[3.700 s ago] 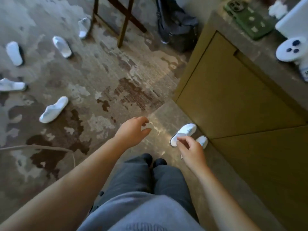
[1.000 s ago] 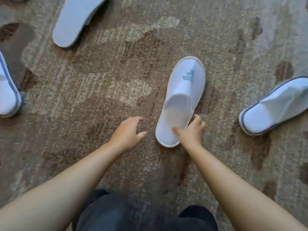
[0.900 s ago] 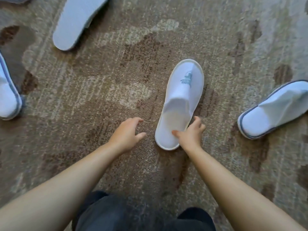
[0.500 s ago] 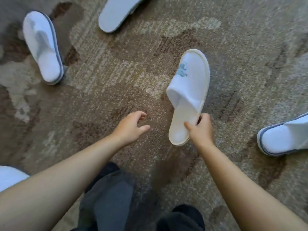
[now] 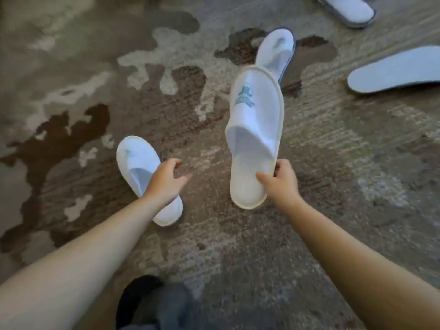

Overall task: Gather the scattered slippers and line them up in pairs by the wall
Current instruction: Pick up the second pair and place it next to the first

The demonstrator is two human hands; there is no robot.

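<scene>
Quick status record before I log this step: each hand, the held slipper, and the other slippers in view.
right hand: pinches heel edge of white cloth slipper with teal logo, lifted off the carpet
left hand: holds nothing, fingers loosely curled, over a white slipper with cream trim
other slippers: grey-trimmed slipper behind the held one; sole-up slipper right; another at top edge
floor: patterned brown carpet

Setting: carpeted interior, likely a hotel guest room. Evidence: patterned carpet [image 5: 166,96] in brown, beige and grey blotches is seen across the whole floor; several thin white disposable slippers are scattered on it, one logo slipper [image 5: 256,129] printed with a teal emblem on the toe, another plain slipper [image 5: 142,172] alongside, of the kind supplied to guests.
</scene>
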